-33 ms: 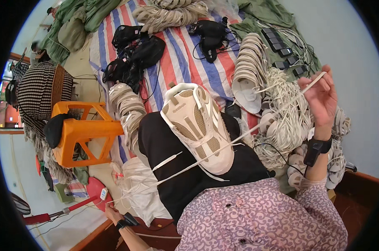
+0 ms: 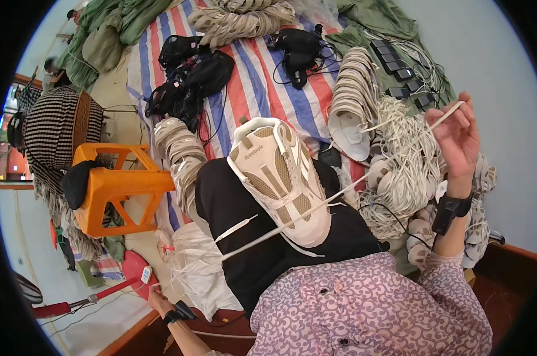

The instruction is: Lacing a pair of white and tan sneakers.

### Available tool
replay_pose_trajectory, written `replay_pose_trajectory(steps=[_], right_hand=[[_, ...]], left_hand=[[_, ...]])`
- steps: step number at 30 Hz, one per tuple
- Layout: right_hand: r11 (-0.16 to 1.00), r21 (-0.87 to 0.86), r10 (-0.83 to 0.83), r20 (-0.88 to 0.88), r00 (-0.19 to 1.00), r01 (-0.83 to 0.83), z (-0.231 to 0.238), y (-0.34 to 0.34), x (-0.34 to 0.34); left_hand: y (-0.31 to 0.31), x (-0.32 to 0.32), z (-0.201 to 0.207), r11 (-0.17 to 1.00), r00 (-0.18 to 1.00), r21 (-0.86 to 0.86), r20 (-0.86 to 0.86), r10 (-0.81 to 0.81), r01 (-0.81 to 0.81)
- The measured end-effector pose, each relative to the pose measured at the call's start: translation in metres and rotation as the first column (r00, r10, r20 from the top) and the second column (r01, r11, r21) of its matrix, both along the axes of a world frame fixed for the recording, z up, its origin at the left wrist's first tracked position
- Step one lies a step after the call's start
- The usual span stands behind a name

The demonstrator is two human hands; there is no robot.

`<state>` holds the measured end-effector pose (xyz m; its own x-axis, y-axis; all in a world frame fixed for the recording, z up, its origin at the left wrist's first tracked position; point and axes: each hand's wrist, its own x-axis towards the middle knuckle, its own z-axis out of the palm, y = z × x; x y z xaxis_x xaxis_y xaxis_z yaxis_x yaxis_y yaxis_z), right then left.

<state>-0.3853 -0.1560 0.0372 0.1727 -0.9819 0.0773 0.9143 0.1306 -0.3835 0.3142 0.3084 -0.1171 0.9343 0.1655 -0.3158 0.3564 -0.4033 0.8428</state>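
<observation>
A beige and tan sneaker (image 2: 304, 222) with mesh panels rests on my black-clad lap (image 2: 215, 202), its toe toward me. A long pale shoelace (image 2: 268, 233) is stretched slantwise across its toe. My right hand (image 2: 458, 142), raised at the right, pinches the upper end of the lace between thumb and fingers. Low at the left, my left hand (image 2: 158, 301) is closed on the other end, where the strands look thin and faint. A loose lace tip (image 2: 237, 229) lies on my lap left of the shoe.
Right of my lap stand a stack of nested shoe uppers (image 2: 354, 101) and a heap of laces (image 2: 408, 178). More uppers (image 2: 182, 157) and an orange stool (image 2: 120, 190) are at the left. Black bundles with cords (image 2: 191, 71) lie on the striped sheet (image 2: 253, 89).
My right hand has shifted very slightly to the right with the lace held taut. Otherwise the scene looks the same.
</observation>
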Motion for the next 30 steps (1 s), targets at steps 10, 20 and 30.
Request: replay_pose_trajectory(steps=[10,20,30], right_hand=[[0.996,0.088,0.009,-0.165,0.986,0.006,0.025,0.012,0.0],[0.798,-0.238,-0.001,-0.919,0.394,-0.553,0.013,0.065,0.166],[0.693,-0.11,0.136,-0.951,0.278,-0.713,0.023,0.092,0.21]], left_hand=[[-0.126,-0.068,0.054,0.438,0.478,0.586,0.096,-0.873,0.682],[-0.263,-0.297,0.21,-0.017,-0.168,0.444,0.304,-0.938,0.896],[-0.273,-0.313,0.207,-0.116,-0.135,0.076,0.321,-0.937,0.99]])
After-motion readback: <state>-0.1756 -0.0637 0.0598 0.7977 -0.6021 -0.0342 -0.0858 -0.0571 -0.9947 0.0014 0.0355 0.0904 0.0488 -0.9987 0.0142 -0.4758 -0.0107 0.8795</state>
